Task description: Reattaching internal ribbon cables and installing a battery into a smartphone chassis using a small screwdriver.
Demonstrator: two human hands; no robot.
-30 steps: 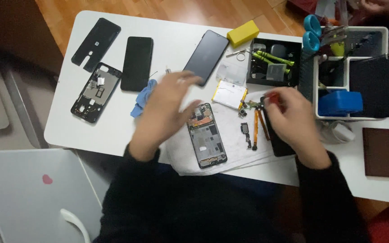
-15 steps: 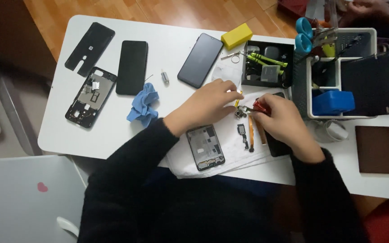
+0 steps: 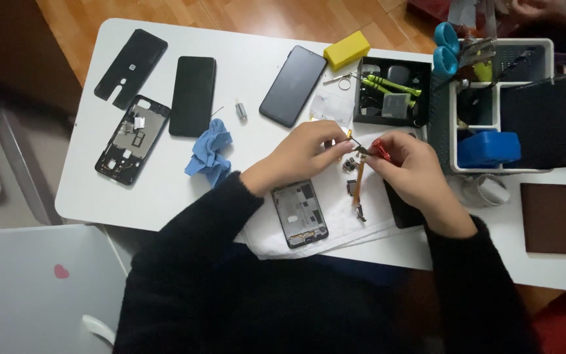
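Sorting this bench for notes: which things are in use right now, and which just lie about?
In use: left hand and right hand pinching a small dark part; orange flex strip; opened phone frame on white cloth.

Lying about: crumpled blue cloth; yellow block; black phone back cover; brown notebook.

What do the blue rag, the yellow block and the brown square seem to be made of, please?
Blue rag: soft cloth, crumpled into folds. Yellow block: probably matte foam or plastic; too small to tell. Brown square: flat and matte, perhaps leather or card.
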